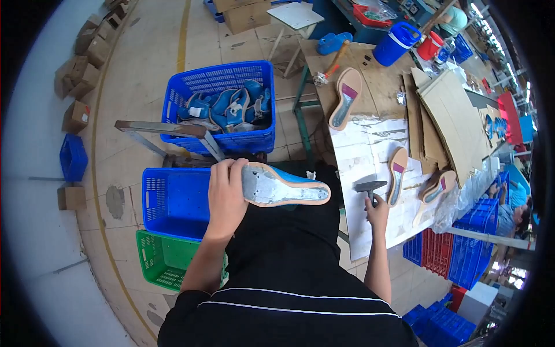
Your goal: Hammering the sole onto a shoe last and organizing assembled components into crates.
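Observation:
My left hand (226, 199) grips a blue shoe (282, 187) by its heel end, over my lap. Its underside is turned up, showing a grey-white bottom with a tan rim. My right hand (377, 211) is closed round the handle of a hammer (370, 186), whose dark head is at the worktable's (361, 234) near-left part. Just right of the hammer lies a shoe sole (397, 173) with a purple patch. Another sole (437, 186) rests farther right, and a larger one (345, 98) lies toward the far end.
On my left, a blue crate (263, 72) holds several blue shoes. Nearer are another blue crate (173, 199) and a green crate (167, 254). Cardboard sheets (454, 115), a second hammer (335, 63) and a blue jug (396, 45) occupy the table. A metal-framed stand (165, 128) is at left.

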{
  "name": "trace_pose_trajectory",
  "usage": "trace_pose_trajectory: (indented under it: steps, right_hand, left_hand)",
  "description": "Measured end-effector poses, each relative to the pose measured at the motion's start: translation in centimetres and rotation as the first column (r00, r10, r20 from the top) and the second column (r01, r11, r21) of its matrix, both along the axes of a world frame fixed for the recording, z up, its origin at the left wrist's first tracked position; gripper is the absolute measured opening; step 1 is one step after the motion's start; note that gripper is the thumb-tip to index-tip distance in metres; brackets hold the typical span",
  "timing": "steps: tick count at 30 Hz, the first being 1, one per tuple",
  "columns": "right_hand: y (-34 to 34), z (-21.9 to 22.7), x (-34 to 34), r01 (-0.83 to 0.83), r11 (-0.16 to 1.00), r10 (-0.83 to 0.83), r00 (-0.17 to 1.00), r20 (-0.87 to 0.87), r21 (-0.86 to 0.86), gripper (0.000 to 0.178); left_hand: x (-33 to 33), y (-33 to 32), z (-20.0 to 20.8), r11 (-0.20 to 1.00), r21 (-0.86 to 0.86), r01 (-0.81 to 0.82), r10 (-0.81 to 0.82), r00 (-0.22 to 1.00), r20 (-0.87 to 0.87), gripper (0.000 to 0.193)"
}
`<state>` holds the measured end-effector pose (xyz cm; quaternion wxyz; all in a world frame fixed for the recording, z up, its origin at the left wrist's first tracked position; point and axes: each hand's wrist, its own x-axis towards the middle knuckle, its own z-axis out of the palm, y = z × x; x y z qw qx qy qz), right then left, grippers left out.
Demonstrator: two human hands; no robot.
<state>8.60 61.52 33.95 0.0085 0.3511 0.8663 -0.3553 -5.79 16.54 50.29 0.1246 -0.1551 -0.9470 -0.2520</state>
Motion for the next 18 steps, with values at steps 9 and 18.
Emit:
trace_pose_trajectory:
  steps: [9,18]
  right_hand:
    - [-9.4,9.2,-3.7,-0.354,0.931,0.364,0.882,-0.297,0.091,0.053]
    - [-16.3,12.4,-8.3,-0.752,0.645,0.566,0.59,-0.576,-0.137,0.065]
  left_hand:
    - [0.4,-0.2,-2.1,0.99,0.125,-0.062,0.067,0.997,-0.033,0.056]
    - [-0.8,-1.9,-8.9,0.277,0.955,-0.104,-0.516,0.822,0.24,0.111]
